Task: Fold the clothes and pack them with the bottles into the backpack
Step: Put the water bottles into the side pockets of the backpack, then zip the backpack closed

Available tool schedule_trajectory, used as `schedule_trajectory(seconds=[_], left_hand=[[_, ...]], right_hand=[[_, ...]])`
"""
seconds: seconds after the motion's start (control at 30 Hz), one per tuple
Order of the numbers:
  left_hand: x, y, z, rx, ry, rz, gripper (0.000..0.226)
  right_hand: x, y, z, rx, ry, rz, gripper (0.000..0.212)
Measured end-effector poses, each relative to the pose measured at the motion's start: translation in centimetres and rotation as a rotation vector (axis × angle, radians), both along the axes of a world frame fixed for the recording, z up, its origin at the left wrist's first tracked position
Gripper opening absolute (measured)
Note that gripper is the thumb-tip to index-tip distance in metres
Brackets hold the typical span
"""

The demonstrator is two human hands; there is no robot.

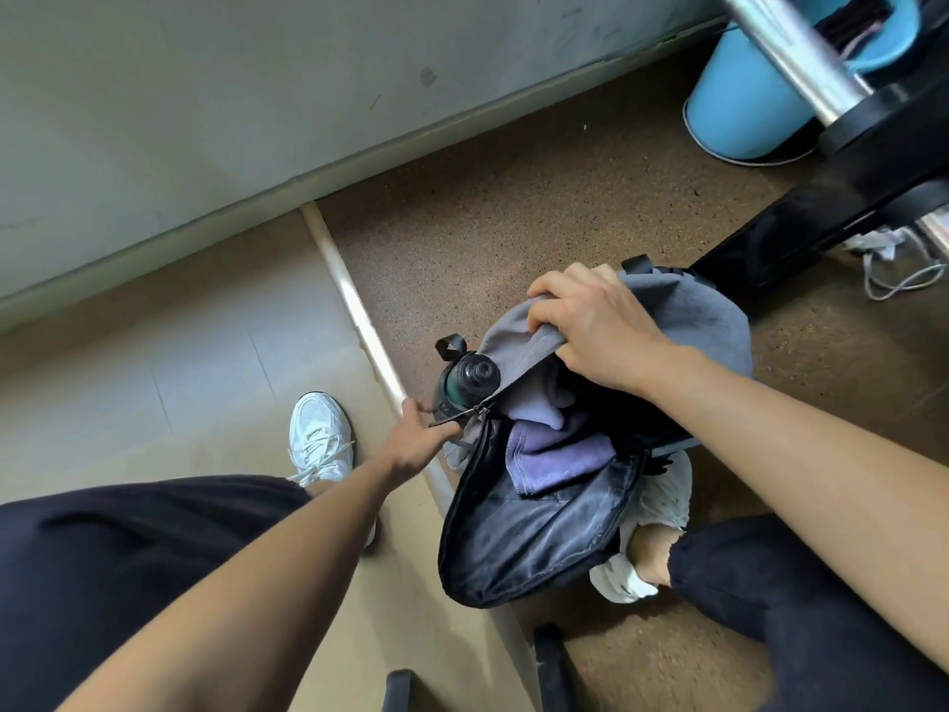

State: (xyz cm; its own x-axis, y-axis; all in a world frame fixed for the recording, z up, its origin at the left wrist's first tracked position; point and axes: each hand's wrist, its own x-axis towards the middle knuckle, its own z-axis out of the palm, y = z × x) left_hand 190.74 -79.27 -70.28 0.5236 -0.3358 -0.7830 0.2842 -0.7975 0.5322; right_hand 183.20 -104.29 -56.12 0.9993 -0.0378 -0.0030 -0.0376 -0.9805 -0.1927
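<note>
A grey and black backpack [529, 537] stands open on the floor between my legs. Folded purple and grey clothes [557, 457] show inside its main compartment. A dark bottle with a black cap [470, 377] sticks up from the side pocket on the left. My left hand [418, 439] pinches the zipper pull at the left end of the opening. My right hand [595, 326] grips the grey top flap of the backpack and holds it up.
A light blue bucket [744, 110] stands at the far right by the wall. A black chair base with a chrome post [847, 161] stands behind the backpack. White cables [893, 269] lie beside it. A pale floor strip [354, 310] runs diagonally left of the backpack.
</note>
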Motion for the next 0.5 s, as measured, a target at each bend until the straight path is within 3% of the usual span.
schedule_trajectory(seconds=[0.07,0.1,0.2,0.3,0.37,0.5], left_hand=[[-1.9,0.3,0.4,0.056,0.063,0.024,0.092],[-2.8,0.5,0.2,0.088,0.100,0.005,0.084],[-5.3,1.4,0.7,0.175,0.234,-0.213,0.027],[-6.4,1.8,0.9,0.218,0.184,-0.418,0.014],[-6.1,1.3,2.1,0.161,0.153,-0.394,0.005],[-5.8,-1.3,6.0,-0.002,0.307,-0.193,0.009]], right_hand=[[-0.3,0.1,0.0,-0.014,0.007,0.004,0.031],[-0.5,0.1,0.1,-0.021,0.016,0.003,0.034],[-1.4,0.2,0.1,-0.066,0.048,-0.008,0.046],[-2.4,0.5,0.7,-0.065,0.090,-0.047,0.056],[-3.3,1.0,1.2,-0.020,0.112,-0.074,0.061],[-5.5,3.6,2.7,0.144,0.231,-0.147,0.062]])
